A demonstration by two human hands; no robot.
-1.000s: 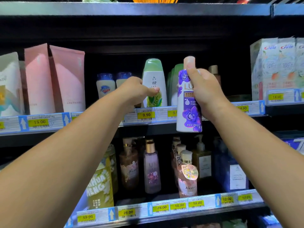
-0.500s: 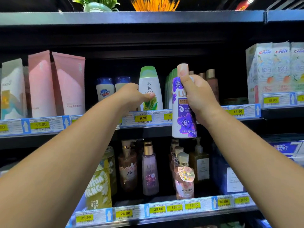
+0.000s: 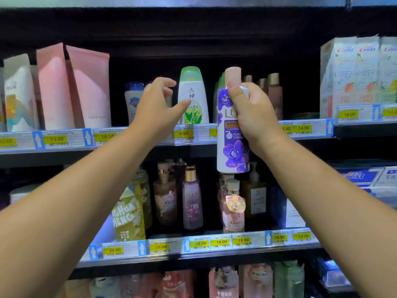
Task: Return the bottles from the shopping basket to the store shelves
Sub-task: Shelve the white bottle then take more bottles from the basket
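Observation:
My right hand (image 3: 255,117) grips a white bottle with purple flowers and a pink cap (image 3: 233,147), held upright in front of the upper shelf's price rail (image 3: 193,134). My left hand (image 3: 159,106) is open, fingers spread, just left of a white bottle with a green cap (image 3: 193,95) that stands on that shelf; thumb near its label. Behind the held bottle stand green bottles and several brown-capped pink bottles (image 3: 274,93). The shopping basket is out of view.
Pink tubes (image 3: 73,87) stand at the left of the upper shelf, and small blue-capped bottles (image 3: 133,100) behind my left hand. Toothpaste boxes (image 3: 356,76) fill the right. The lower shelf (image 3: 193,244) holds perfume-like bottles and a green tin (image 3: 129,214).
My left hand has opened from a loose fist, its fingers now spread beside the green-capped bottle. The right hand still holds the purple bottle at about the same height.

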